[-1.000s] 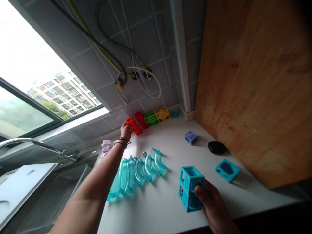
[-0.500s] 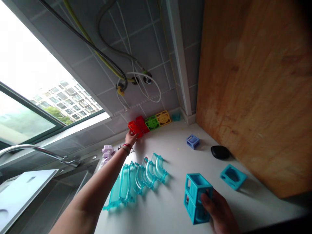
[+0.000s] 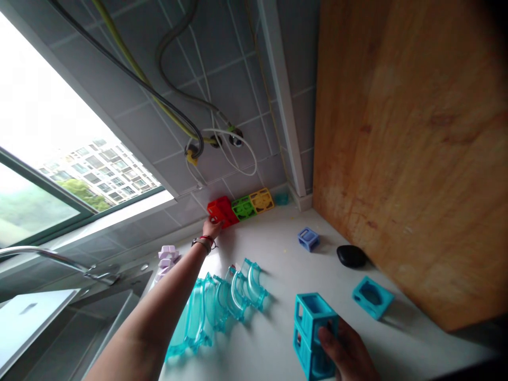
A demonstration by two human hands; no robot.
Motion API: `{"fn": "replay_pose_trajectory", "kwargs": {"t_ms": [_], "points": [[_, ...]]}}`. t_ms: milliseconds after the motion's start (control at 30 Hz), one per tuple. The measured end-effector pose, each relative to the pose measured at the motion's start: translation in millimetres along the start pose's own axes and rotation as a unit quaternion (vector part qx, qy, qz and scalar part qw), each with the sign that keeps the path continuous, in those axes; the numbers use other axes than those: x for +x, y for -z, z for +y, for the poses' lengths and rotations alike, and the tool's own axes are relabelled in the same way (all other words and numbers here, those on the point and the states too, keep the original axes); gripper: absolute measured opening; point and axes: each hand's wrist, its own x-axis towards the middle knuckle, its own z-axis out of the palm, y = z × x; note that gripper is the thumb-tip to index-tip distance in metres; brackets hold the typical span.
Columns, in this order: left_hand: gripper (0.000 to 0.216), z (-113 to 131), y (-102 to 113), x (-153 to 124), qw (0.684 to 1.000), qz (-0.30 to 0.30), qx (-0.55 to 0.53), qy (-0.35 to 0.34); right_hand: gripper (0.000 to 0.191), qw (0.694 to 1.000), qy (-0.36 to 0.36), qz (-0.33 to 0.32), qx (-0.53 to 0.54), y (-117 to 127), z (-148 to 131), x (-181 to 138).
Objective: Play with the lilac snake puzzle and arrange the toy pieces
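My left hand [image 3: 212, 228] reaches to the far wall, its fingers closed on the near left edge of a red block [image 3: 217, 207]. The red block sits flush at the left end of a row with a green block [image 3: 243, 208] and a yellow block [image 3: 262, 200]. At the lower right, my right hand [image 3: 348, 350] grips a stack of two turquoise cube blocks [image 3: 313, 338], thumb on the near side. A single turquoise block [image 3: 373, 298] with a round hollow rests on the counter to the right of it.
Clear teal curved track pieces [image 3: 222, 301] lie in a row beneath my left forearm. Lilac pieces [image 3: 168, 254] stand by the sink [image 3: 115, 312]. A small purple block [image 3: 308, 239] and a black rounded object [image 3: 351, 256] lie near the wooden board [image 3: 408, 159].
The red block under my left hand has straightened from a tilt and closed up against the red piece beside it. My right hand still holds the turquoise stack. The view has shifted slightly.
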Motion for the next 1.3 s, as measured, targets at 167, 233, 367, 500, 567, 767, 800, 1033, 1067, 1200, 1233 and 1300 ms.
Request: {"fn": "replay_pose_trajectory", "kwargs": {"t_ms": [167,233,367,500,567,767,800,1033,1067,1200,1233,1300], "points": [[0.039,23,12,-22,0.999,0.019,-0.019,-0.036,0.047,1.000,0.026,-0.015,-0.008,1,-1,2],[0.050,37,23,-41,0.997,0.024,-0.032,-0.062,0.047,0.999,0.033,-0.024,0.003,1,1,3],[0.057,65,59,-125,0.988,-0.024,-0.069,-0.137,0.050,0.999,0.036,-0.017,0.025,2,6,8],[0.045,77,89,-253,0.953,-0.182,-0.100,-0.220,0.047,0.995,0.081,-0.049,0.026,3,9,11],[0.038,76,87,-310,0.948,-0.231,-0.091,-0.198,0.043,0.989,0.107,-0.101,0.014,3,8,8],[0.071,62,34,-380,0.936,-0.301,-0.168,-0.077,0.054,0.965,0.143,-0.194,-0.104,5,-2,-4],[0.067,62,26,-381,0.931,-0.306,-0.188,-0.069,0.056,0.960,0.141,-0.210,-0.121,5,-4,-5],[0.042,68,8,-374,0.915,-0.313,-0.219,-0.132,0.064,0.959,0.126,-0.224,-0.120,4,-1,-2],[0.043,65,8,-374,0.917,-0.301,-0.215,-0.148,0.065,0.959,0.125,-0.218,-0.130,3,0,-2],[0.057,39,15,-365,0.927,-0.241,-0.219,-0.184,0.064,0.931,0.127,-0.232,-0.250,1,-7,-12],[0.059,32,19,-361,0.928,-0.229,-0.227,-0.186,0.062,0.918,0.142,-0.224,-0.295,1,-12,-17],[0.059,16,28,-352,0.928,-0.210,-0.247,-0.185,0.057,0.886,0.185,-0.180,-0.385,7,-24,-27]]}}
